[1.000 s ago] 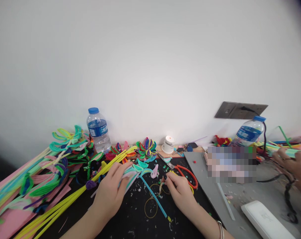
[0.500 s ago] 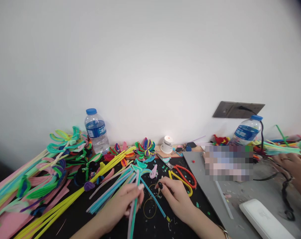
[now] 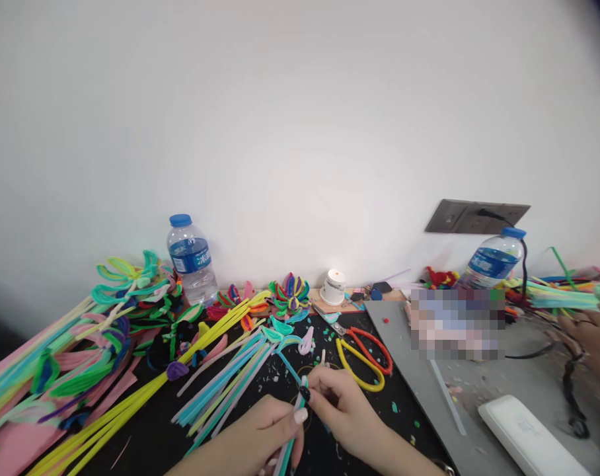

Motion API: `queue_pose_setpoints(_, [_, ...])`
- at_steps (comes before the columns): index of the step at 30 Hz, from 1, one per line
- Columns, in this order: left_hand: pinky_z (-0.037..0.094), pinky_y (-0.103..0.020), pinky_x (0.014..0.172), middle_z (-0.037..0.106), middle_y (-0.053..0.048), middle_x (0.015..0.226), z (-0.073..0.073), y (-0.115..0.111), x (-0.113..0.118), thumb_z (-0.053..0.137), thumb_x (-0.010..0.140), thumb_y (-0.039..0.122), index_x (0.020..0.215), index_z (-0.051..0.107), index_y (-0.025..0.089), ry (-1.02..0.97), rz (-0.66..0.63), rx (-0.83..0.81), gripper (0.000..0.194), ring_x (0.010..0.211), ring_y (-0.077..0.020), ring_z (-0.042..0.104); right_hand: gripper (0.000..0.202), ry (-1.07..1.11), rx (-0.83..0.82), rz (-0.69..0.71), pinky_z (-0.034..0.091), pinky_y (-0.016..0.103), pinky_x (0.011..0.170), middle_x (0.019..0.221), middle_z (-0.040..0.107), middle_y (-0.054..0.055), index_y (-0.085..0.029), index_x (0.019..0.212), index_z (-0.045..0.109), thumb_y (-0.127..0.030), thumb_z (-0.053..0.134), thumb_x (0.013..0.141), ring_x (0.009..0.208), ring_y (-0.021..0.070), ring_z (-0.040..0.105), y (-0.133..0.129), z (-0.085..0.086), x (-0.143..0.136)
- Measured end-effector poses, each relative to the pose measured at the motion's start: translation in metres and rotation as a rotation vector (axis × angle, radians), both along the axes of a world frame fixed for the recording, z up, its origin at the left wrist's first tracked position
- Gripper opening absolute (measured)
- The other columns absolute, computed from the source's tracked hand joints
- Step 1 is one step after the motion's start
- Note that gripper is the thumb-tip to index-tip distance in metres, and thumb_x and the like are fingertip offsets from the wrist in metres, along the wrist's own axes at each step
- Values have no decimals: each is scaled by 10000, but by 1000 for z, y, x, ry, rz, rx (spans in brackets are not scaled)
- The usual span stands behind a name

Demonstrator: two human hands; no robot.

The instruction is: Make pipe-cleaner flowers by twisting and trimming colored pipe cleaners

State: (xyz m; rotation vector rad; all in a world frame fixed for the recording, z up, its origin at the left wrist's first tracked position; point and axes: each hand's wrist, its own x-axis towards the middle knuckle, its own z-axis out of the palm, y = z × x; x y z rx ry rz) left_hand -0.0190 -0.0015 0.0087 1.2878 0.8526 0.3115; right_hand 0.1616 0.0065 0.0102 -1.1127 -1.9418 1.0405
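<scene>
My left hand (image 3: 273,430) is closed around a lilac and a green pipe cleaner (image 3: 283,457), low in the middle of the head view. Just to its right, my right hand (image 3: 344,400) pinches the upper end of the same pipe cleaners between thumb and fingers. A blue pipe cleaner (image 3: 288,365) slants down to the right toward those fingertips. Beyond my hands, on the black mat (image 3: 151,423), lies a fan of pastel pipe cleaners (image 3: 208,390). Scissors (image 3: 340,328) with red and yellow handles rest past my right hand.
Colourful pipe-cleaner flowers (image 3: 291,294) line the wall side. Yellow pipe-cleaner stems (image 3: 126,411) cross the left. Water bottles (image 3: 191,261) stand left and right. A white thread spool (image 3: 334,287) and a white case (image 3: 525,433) are on the table. Another person's hand (image 3: 590,337) is at far right.
My left hand has moved right and down with the lilac and green pipe cleaners. My right hand has come in to pinch their upper end.
</scene>
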Motion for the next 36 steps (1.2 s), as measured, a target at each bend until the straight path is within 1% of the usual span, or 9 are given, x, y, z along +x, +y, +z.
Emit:
queue_pose_setpoints(3, [175,-186,368,303,89,418,-3,0,1,369,797,690,607,529,134,-69,27,-46,609,353,-46,248,227,63,-53,6,243,201,479,537,333,-68,-166,636,464,-250,482,847,493,75,298,2,-1,1])
queue_pose_setpoints(8, [163,-197,351,302,89,376,-4,2,2,389,784,694,600,544,127,-111,58,-100,616,323,-47,233,234,132,-128,-4,244,202,474,528,341,-65,-152,665,519,-304,515,844,490,75,312,4,0,2])
queue_pose_setpoints(15, [168,-194,340,336,76,376,-5,3,2,391,782,693,611,562,122,-93,116,-41,620,321,-51,258,313,232,-228,-26,237,197,446,506,358,-64,-152,667,527,-428,560,812,461,70,314,5,4,1])
queue_pose_setpoints(20, [165,-185,347,309,88,394,-7,1,1,418,805,651,589,533,127,-102,71,-51,579,332,-40,242,313,197,-251,-12,244,190,437,484,381,-66,-158,644,507,-424,574,797,445,66,331,5,6,0])
queue_pose_setpoints(24, [170,-183,350,327,82,403,-7,0,0,415,813,639,557,487,142,-68,60,-29,564,333,-39,259,278,183,-260,-9,262,181,431,466,402,-67,-161,646,503,-388,556,798,436,65,358,5,5,-1])
queue_pose_setpoints(28, [192,-186,357,325,80,394,-5,-1,0,401,831,609,539,449,161,16,19,20,537,339,-50,266,245,229,-363,-47,259,167,367,454,451,-75,-163,734,517,-399,560,785,357,52,355,7,-1,-1])
queue_pose_setpoints(31, [190,-193,375,307,80,385,-2,-2,1,386,845,586,526,420,171,91,-21,85,524,348,-58,269,301,275,-451,-67,264,163,320,459,502,-62,-176,693,468,-448,586,747,309,54,385,8,-6,-3])
queue_pose_setpoints(33, [192,-194,388,304,80,390,1,-3,2,389,847,581,533,416,171,114,6,119,517,362,-59,273,329,301,-468,-72,285,166,317,464,519,-53,-183,669,447,-468,601,726,308,64,421,8,-6,-4])
queue_pose_setpoints(36, [279,-182,420,418,56,473,1,-3,5,394,839,600,649,501,152,33,59,91,498,414,-75,377,318,287,-420,-81,304,171,338,468,513,-54,-181,663,461,-461,593,739,321,65,430,7,-2,-5])
